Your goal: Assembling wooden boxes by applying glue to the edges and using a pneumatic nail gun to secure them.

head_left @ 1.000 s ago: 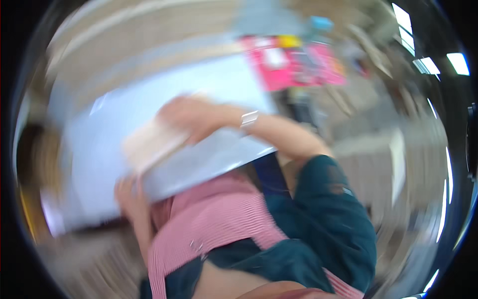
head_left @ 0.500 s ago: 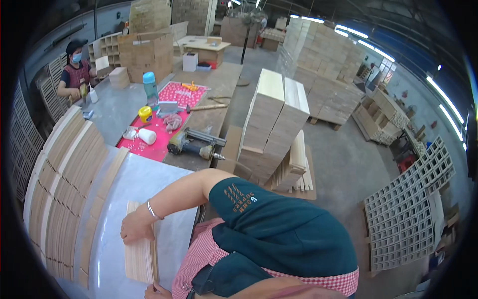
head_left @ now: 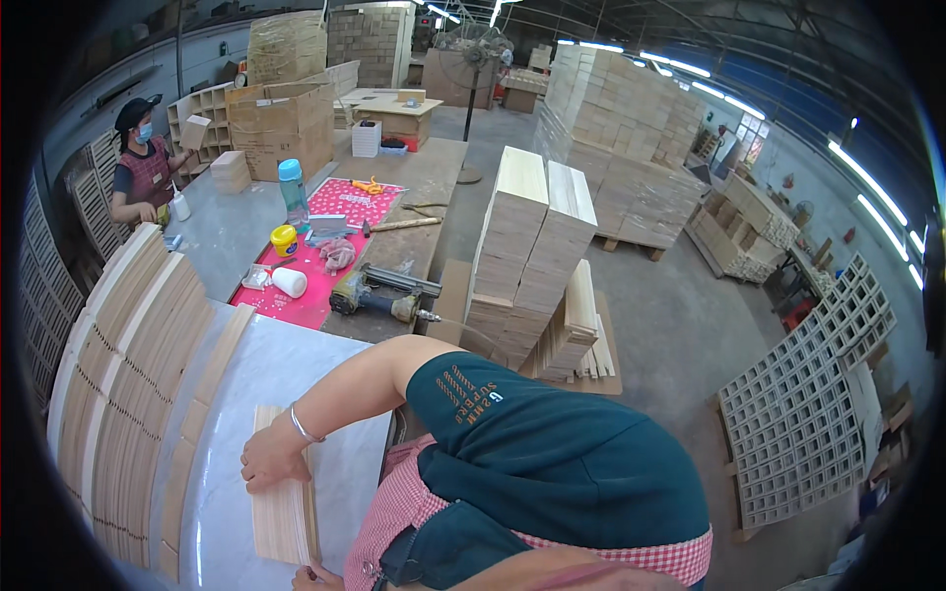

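On the white tabletop [head_left: 340,345] lies a bundle of thin, pale wooden slats [head_left: 283,522], set edge to edge. My right hand [head_left: 273,459], with a metal bangle at the wrist, reaches across the bundle's middle, its fingers curled over the slats. At the near end, low in the picture, my left hand [head_left: 317,579] pinches the slat ends beside the bundle's right edge. Part of that hand is cut off by the lower edge. Left of the bundle, one long wooden strip [head_left: 202,406] lies beside a large row of stacked slats [head_left: 128,394].
Beyond the slats, a nail gun [head_left: 374,298], a hammer [head_left: 404,224], a white bottle [head_left: 289,283] and a yellow jar [head_left: 284,239] lie around a pink mat [head_left: 320,300]. Tall wood stacks [head_left: 522,227] stand right of the bench. A masked co-worker [head_left: 148,167] holds a wooden block at far left.
The view has shifted slightly, so the background sits a little lower. Both hands keep their places on the bundle. The co-worker's block and arms have moved a little.
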`<state>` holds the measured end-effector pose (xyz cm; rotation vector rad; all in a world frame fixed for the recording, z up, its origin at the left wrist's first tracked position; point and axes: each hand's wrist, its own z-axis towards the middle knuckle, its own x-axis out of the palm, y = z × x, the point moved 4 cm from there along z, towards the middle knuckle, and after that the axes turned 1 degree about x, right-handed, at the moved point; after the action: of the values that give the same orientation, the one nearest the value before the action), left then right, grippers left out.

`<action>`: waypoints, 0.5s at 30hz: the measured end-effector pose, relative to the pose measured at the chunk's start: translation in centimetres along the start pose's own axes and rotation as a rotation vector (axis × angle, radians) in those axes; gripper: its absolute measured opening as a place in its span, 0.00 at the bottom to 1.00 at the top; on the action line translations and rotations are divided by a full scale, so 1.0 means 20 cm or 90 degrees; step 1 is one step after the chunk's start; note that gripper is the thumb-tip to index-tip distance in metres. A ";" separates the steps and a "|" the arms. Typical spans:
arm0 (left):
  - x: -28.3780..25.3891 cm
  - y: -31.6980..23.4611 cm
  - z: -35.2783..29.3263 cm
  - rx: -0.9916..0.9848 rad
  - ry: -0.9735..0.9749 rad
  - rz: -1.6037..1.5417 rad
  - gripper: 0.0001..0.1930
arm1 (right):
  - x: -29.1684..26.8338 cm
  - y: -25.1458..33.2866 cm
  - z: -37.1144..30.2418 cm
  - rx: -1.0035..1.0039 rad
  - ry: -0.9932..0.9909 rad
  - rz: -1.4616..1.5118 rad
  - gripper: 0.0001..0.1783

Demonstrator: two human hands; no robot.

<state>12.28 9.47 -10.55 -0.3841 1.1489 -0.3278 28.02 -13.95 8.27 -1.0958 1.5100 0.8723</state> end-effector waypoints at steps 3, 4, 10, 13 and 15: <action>-0.01 -0.01 0.00 0.006 0.003 0.032 0.15 | -0.01 0.00 -0.01 0.002 0.002 -0.005 0.37; 0.00 0.00 0.00 0.003 -0.005 0.029 0.15 | -0.01 0.00 -0.01 0.002 0.001 -0.008 0.37; -0.33 -0.38 0.03 -0.066 0.023 0.087 0.12 | 0.07 0.00 0.01 -0.038 -0.039 0.006 0.36; -0.46 -0.47 -0.05 -0.080 0.002 0.089 0.10 | 0.15 -0.05 -0.09 -0.044 -0.267 0.019 0.33; -0.49 -0.58 -0.03 -0.038 -0.040 0.043 0.08 | 0.18 -0.15 -0.32 0.033 -0.342 0.164 0.30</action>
<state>7.45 3.37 2.50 -0.4039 1.1092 -0.2217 28.72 -21.52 6.18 -0.5668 1.2196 1.1859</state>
